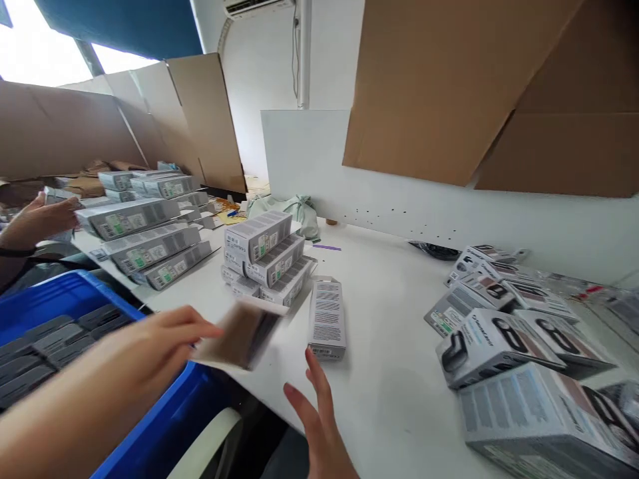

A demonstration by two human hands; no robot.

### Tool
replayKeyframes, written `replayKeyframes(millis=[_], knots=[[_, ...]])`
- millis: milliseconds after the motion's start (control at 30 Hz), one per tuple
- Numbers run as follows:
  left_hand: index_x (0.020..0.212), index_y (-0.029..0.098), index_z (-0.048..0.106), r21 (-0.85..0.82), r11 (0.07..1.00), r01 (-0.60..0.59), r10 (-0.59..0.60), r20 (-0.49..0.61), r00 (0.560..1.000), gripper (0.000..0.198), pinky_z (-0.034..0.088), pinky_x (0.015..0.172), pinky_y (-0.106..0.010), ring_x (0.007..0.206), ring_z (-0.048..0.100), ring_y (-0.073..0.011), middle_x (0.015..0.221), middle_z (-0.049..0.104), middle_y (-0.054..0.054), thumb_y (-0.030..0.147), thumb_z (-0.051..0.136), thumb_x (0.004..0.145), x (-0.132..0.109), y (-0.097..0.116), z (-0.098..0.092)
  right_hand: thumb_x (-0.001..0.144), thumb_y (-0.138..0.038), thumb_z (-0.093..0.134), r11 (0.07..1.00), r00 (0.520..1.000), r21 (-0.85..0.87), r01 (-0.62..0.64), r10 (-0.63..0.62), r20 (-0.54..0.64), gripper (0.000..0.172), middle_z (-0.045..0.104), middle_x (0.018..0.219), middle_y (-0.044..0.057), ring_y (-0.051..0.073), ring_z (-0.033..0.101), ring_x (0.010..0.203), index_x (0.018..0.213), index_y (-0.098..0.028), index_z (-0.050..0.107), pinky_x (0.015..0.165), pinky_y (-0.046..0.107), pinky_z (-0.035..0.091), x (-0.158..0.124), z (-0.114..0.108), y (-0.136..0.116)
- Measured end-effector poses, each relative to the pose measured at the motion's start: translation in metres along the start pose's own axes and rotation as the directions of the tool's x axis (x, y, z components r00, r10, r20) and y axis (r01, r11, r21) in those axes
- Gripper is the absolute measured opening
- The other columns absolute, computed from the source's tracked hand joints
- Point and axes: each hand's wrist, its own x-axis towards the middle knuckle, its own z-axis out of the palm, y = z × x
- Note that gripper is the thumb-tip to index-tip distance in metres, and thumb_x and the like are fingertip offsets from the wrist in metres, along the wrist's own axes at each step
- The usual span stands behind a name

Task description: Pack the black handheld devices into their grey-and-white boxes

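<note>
Left of centre in the frame, your left hand (167, 339) pinches a blurred carton (237, 334) by the desk (394, 392) edge, your right hand (322, 426) spread and empty: judged a carton-handling step, next calling for a steadying second grip.

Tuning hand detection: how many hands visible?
3: left hand at blurred box, right hand near lone grey box, co-worker's hand far left. Others may be hidden.

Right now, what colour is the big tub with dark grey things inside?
The tub is bright blue, seen best in the head view.
</note>
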Motion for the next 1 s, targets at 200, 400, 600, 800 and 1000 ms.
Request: replayKeyframes(millis=[200,400,600,800,1000], knots=[[0.104,0.032,0.068,-0.362,0.888,-0.284,0.39,0.266,0.881,0.033,0.053,0.063,-0.018,0.07,0.067,-0.0131,0.083,0.067,0.002,0.021,0.04,0.092,-0.017,0.085,0.073,0.069,-0.042,0.083,0.952,0.877,0.01,-0.306,0.286,-0.386,0.112,0.022,0.157,0.019,0.042,0.036,0.141,0.153,-0.03,0.011,0.103,0.058,0.046,-0.016,0.008,0.028],[0.138,0.04,0.037,-0.593,0.718,-0.365,0.314,-0.193,0.93,0.049,0.051,0.096,-0.033,0.113,0.058,-0.02,0.12,0.055,-0.004,0.031,0.054,0.093,-0.01,0.08,0.151,0.082,-0.025,0.066,0.95,0.832,0.01,-0.311,0.277,-0.481,0.079,0.039,0.148,0.014,0.033,0.042,0.138,0.148,-0.029,0.023,0.107,0.051,0.045,-0.027,-0.054,0.045],[0.145,0.04,0.026,-0.81,0.451,-0.374,0.58,-0.052,0.813,0.06,0.033,0.114,-0.055,0.149,0.017,-0.0322,0.159,0.015,-0.008,0.054,0.051,0.091,-0.004,0.082,0.214,0.078,-0.027,0.069,0.991,0.972,-0.052,-0.122,0.108,-0.211,0.064,0.05,0.134,0.007,0.028,0.056,0.124,0.136,-0.034,0.041,0.098,0.038,0.052,-0.021,-0.114,0.036],[0.114,0.032,0.055,-0.762,0.428,-0.486,0.669,-0.094,0.737,0.033,0.037,0.113,-0.046,0.147,0.021,-0.031,0.158,0.015,-0.003,0.055,0.054,0.089,-0.006,0.084,0.208,0.067,-0.044,0.083,0.99,0.987,-0.059,-0.126,0.119,-0.107,0.067,0.052,0.119,0.006,0.026,0.06,0.109,0.125,-0.031,0.051,0.091,0.035,0.053,-0.017,-0.13,0.035],[0.119,0.036,0.043,-0.835,0.232,-0.499,0.655,-0.245,0.715,0.037,0.043,0.106,-0.051,0.129,0.046,-0.0287,0.121,0.055,-0.006,0.047,0.061,0.088,0.007,0.077,0.207,0.07,-0.059,0.076,0.99,0.986,-0.025,-0.137,0.134,-0.103,0.071,0.04,0.139,0.011,0.033,0.046,0.13,0.13,-0.03,0.052,0.104,0.043,0.046,-0.015,-0.129,0.036]])
